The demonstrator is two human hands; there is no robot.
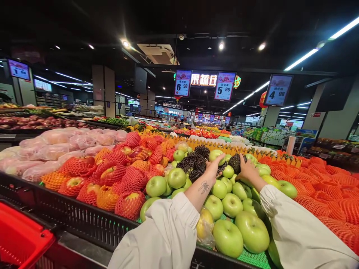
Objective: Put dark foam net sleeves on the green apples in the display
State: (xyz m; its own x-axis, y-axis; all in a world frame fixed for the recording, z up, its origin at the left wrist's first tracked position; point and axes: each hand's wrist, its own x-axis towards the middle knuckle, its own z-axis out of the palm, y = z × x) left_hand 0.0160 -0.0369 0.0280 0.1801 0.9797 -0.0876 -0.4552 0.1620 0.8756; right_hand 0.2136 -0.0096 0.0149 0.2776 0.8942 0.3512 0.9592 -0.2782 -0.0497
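Both my arms in white sleeves reach over a pile of green apples in a shop display. My left hand is closed around a green apple at the back of the pile, next to apples in black foam netting. My right hand grips an apple wrapped in black netting. A tattoo shows on my left forearm.
Red apples in red and orange foam nets lie to the left, bagged pink fruit beyond them. Orange nets fill the right. A black crate rim fronts the display; a red basket sits lower left. Price signs hang above.
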